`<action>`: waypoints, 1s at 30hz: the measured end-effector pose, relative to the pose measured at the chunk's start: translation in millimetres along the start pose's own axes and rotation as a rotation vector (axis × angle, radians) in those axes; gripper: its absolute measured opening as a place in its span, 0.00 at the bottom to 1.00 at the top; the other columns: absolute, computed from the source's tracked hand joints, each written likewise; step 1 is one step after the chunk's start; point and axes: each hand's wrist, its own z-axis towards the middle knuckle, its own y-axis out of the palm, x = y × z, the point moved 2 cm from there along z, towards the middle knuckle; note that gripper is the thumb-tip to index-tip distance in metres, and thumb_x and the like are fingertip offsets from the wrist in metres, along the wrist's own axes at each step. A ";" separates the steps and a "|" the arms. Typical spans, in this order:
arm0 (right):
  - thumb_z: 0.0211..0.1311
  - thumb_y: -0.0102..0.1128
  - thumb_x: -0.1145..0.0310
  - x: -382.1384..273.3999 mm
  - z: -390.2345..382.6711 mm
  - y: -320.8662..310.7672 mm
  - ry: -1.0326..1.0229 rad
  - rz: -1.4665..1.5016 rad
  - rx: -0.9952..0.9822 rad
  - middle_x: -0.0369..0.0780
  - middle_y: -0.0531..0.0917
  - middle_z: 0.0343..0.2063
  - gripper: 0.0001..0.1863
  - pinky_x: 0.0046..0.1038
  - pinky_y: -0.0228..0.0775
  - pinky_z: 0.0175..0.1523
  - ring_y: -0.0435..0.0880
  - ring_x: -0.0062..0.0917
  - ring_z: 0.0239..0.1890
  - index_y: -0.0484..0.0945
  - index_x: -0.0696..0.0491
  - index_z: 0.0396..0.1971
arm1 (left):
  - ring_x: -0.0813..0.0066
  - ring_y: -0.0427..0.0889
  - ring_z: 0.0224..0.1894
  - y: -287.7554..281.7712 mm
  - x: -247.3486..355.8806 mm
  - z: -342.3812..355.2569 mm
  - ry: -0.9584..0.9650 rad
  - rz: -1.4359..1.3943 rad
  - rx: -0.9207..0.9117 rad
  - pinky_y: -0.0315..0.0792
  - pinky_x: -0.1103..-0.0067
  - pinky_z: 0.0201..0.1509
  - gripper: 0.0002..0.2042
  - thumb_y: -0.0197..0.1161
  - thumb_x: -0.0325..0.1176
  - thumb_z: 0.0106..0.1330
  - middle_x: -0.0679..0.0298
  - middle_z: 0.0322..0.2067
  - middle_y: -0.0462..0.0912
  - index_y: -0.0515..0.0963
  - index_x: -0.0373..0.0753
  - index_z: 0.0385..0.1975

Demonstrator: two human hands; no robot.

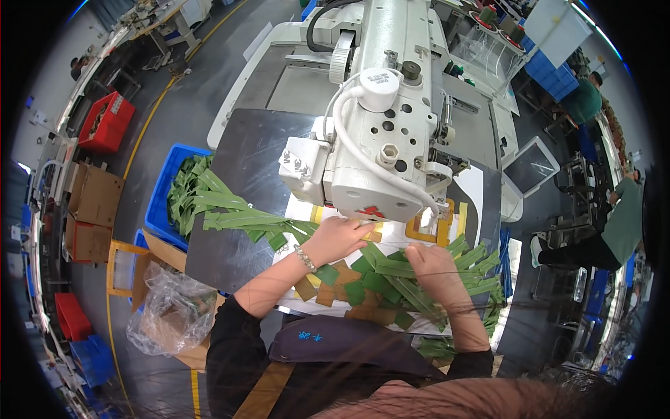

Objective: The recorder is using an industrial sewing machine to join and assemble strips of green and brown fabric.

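My left hand (338,239), a beaded bracelet on its wrist, rests under the head of a white industrial sewing machine (380,153). Its fingers point right and are drawn together by the needle area; what they hold, if anything, is hidden. A bundle of green webbing straps (241,219) runs in from the left and passes close to that hand. To the right, my right hand (433,269) is closed on a green webbing strap (391,267) above more such straps. Tan patches (347,274) and small green pieces (326,274) lie in front of both hands.
A yellow clamp frame (442,230) sits right of the machine head. Left of the dark metal table (209,255), a blue bin (159,202) holds green straps, near clear plastic wrapping (171,314). A screen (532,167) stands right; another person (606,234) is beyond.
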 end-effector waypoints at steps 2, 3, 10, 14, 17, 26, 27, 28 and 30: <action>0.47 0.55 0.74 1.4 2.1 -0.5 0.015 -0.006 0.058 0.38 0.74 0.28 0.08 0.25 0.67 0.27 0.74 0.27 0.20 0.69 0.54 0.29 | 0.64 0.81 0.32 4.5 -0.6 2.1 -0.028 0.014 -0.013 0.75 0.72 0.37 0.18 0.62 0.43 0.58 0.61 0.33 0.80 0.75 0.43 0.46; 0.47 0.55 0.75 2.2 1.8 -1.6 0.031 -0.016 0.115 0.39 0.75 0.29 0.08 0.25 0.67 0.27 0.74 0.27 0.20 0.70 0.55 0.30 | 0.64 0.81 0.33 5.6 -1.2 4.4 -0.054 0.026 -0.025 0.75 0.72 0.37 0.18 0.63 0.44 0.58 0.61 0.33 0.80 0.76 0.42 0.45; 0.47 0.56 0.76 1.8 1.4 -2.8 0.252 -0.063 0.051 0.40 0.77 0.33 0.09 0.27 0.69 0.26 0.77 0.27 0.22 0.71 0.56 0.31 | 0.64 0.82 0.33 8.7 -6.7 -3.4 -0.131 0.047 0.091 0.75 0.73 0.38 0.17 0.62 0.44 0.59 0.61 0.36 0.81 0.77 0.41 0.42; 0.47 0.57 0.77 -6.4 9.7 1.3 0.178 0.077 0.271 0.40 0.79 0.35 0.12 0.26 0.70 0.26 0.78 0.27 0.23 0.73 0.57 0.35 | 0.65 0.81 0.32 6.3 -3.7 -2.9 -0.091 0.010 0.062 0.75 0.73 0.37 0.16 0.62 0.43 0.59 0.62 0.34 0.81 0.77 0.44 0.44; 0.48 0.57 0.77 -29.3 21.8 6.2 0.075 0.170 0.382 0.40 0.79 0.36 0.14 0.24 0.70 0.26 0.77 0.26 0.23 0.74 0.59 0.38 | 0.65 0.81 0.30 1.3 -0.3 -5.2 -0.078 -0.045 0.071 0.74 0.73 0.35 0.18 0.62 0.43 0.59 0.63 0.32 0.80 0.77 0.47 0.48; 0.51 0.53 0.67 -80.3 58.9 22.7 -0.134 0.068 0.326 0.48 0.76 0.38 0.20 0.23 0.70 0.33 0.77 0.26 0.33 0.72 0.63 0.43 | 0.66 0.76 0.23 -10.0 -3.7 -32.1 -0.122 -0.377 0.242 0.70 0.73 0.29 0.25 0.61 0.36 0.56 0.65 0.20 0.77 0.73 0.46 0.57; 0.52 0.52 0.65 -85.9 63.8 26.9 -0.147 0.134 0.322 0.48 0.74 0.41 0.22 0.24 0.70 0.35 0.77 0.28 0.37 0.72 0.63 0.45 | 0.70 0.76 0.21 -9.4 -9.9 -41.2 -0.091 -0.549 0.372 0.69 0.75 0.27 0.25 0.62 0.37 0.56 0.65 0.18 0.77 0.74 0.45 0.57; 0.54 0.52 0.66 -89.5 67.6 28.9 -0.176 0.238 0.178 0.49 0.70 0.48 0.25 0.28 0.72 0.42 0.75 0.33 0.45 0.68 0.60 0.52 | 0.70 0.76 0.21 -15.8 -13.5 -44.9 -0.089 -0.553 0.366 0.69 0.75 0.27 0.25 0.62 0.37 0.56 0.65 0.18 0.77 0.74 0.45 0.57; 0.50 0.55 0.69 -101.7 82.2 31.8 -0.180 0.306 0.222 0.49 0.70 0.51 0.24 0.27 0.73 0.43 0.77 0.31 0.44 0.70 0.59 0.50 | 0.80 0.74 0.22 -25.4 -27.6 -57.4 -0.346 -0.738 0.122 0.68 0.80 0.27 0.22 0.63 0.42 0.61 0.69 0.19 0.76 0.75 0.39 0.53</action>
